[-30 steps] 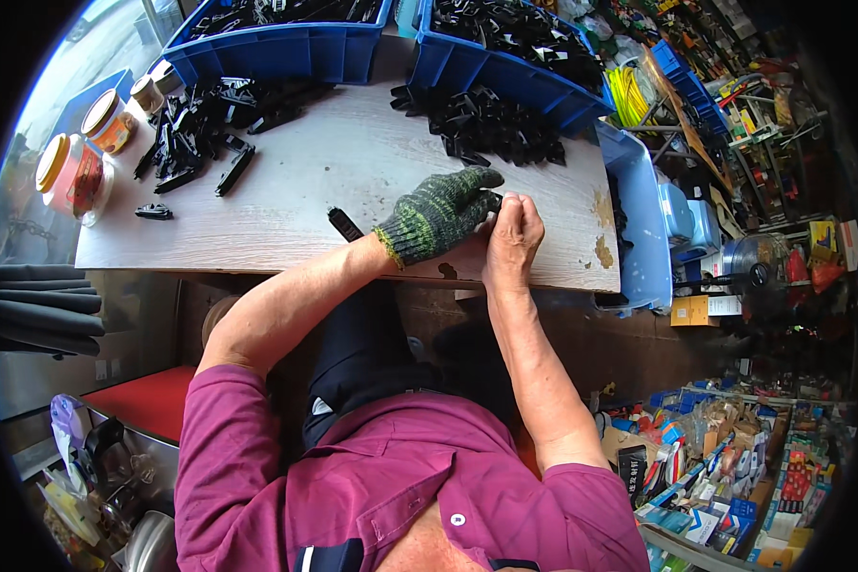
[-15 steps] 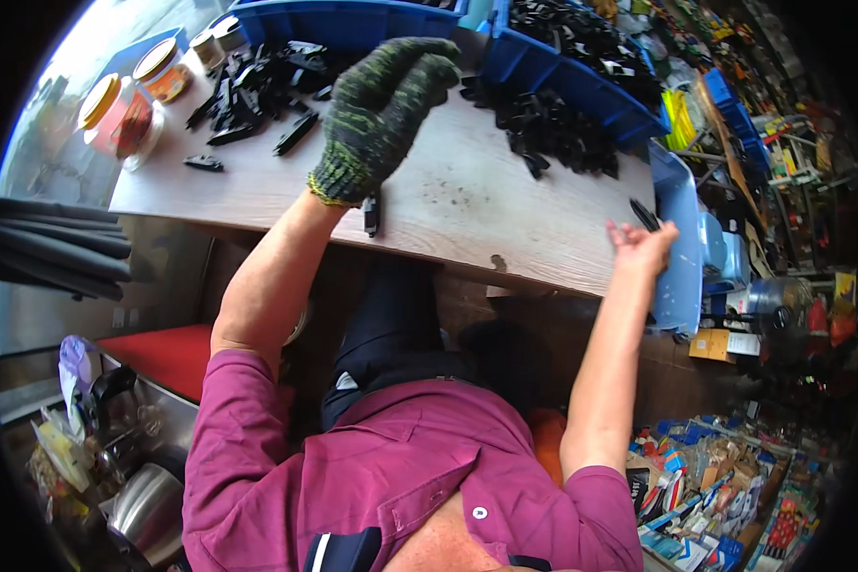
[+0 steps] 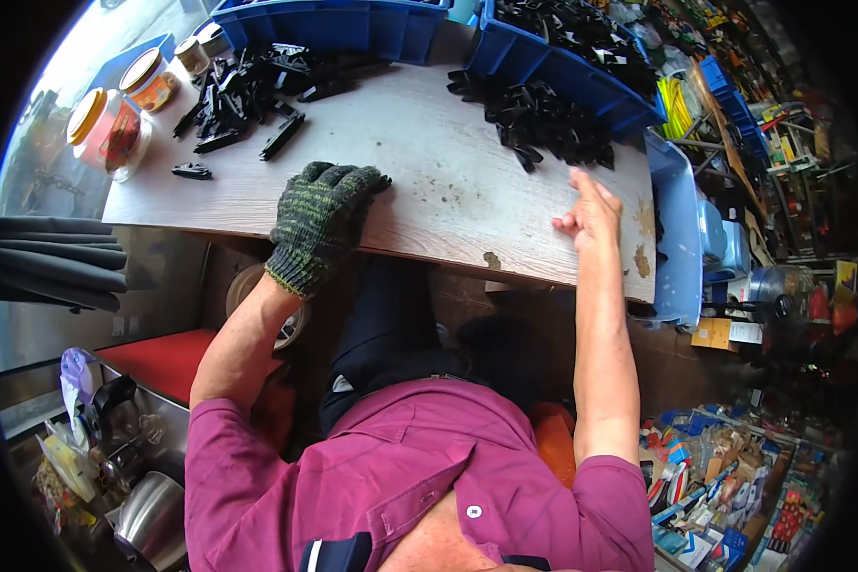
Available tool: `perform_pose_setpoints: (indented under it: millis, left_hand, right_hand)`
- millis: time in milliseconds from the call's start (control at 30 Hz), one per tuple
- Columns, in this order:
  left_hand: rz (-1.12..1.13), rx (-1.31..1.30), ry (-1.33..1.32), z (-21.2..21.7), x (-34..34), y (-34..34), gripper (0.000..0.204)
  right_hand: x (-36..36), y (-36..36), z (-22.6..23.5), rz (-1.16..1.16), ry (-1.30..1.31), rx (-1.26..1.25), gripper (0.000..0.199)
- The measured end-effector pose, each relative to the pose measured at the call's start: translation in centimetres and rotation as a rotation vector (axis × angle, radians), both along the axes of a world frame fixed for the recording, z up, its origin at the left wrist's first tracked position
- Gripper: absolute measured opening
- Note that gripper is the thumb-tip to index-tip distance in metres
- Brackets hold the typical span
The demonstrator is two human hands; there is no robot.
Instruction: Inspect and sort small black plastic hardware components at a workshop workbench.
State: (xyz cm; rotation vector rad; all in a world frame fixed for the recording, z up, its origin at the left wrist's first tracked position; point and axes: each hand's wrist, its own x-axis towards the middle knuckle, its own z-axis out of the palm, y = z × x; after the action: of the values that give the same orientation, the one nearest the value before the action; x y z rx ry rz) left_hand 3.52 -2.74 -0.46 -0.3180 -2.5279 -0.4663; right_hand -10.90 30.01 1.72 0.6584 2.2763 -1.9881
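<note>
The black plastic parts (image 3: 543,119) lie in a loose heap at the far right of the surface (image 3: 429,172), just beyond your bare right hand (image 3: 591,205), and a second heap (image 3: 248,91) sits at the far left. Half a second ago your gloved left hand (image 3: 319,219) was raised toward the blue bins; now it has come back down and rests flat near the front edge of the surface, fingers spread and holding nothing. Your right hand, which was out past the right edge by the blue tray (image 3: 672,238), has swung back in and now points toward the right heap, fingers loosely open and empty, not yet touching a part. The piece you worked between both hands a second ago is gone from them, so that piece looks finished with and a fresh one seems to be wanted from the heap nearest your right hand.

The surface is a pale wood-grain board, stained near its right front corner. A lone black part (image 3: 191,172) lies apart at the left, near two clear jars with orange lids (image 3: 114,129). Two blue bins (image 3: 334,24) stand along the far edge, the right one (image 3: 562,48) full of black parts. Cluttered shop shelves (image 3: 772,143) fill the right side, and packaged goods (image 3: 725,477) crowd the floor by your right elbow.
</note>
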Motion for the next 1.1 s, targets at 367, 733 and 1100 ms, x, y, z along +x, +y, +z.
perform_pose_setpoints:
  millis: [367, 733, 1100]
  left_hand:
    - [-0.001, 0.037, -0.065, 0.7, -2.3, 3.3, 0.025]
    - [-0.129, 1.04, -0.181, 1.3, -1.4, 8.6, 0.026]
    - [-0.194, 1.032, -0.406, -0.2, -7.5, 11.9, 0.026]
  right_hand:
    - [-2.0, -4.7, 0.5, 0.153, -0.1, 0.117, 0.033]
    - [1.2, -3.5, 0.1, 0.17, 0.039, -0.222, 0.023]
    - [5.4, -3.9, -1.0, 0.436, 0.197, -0.221, 0.019]
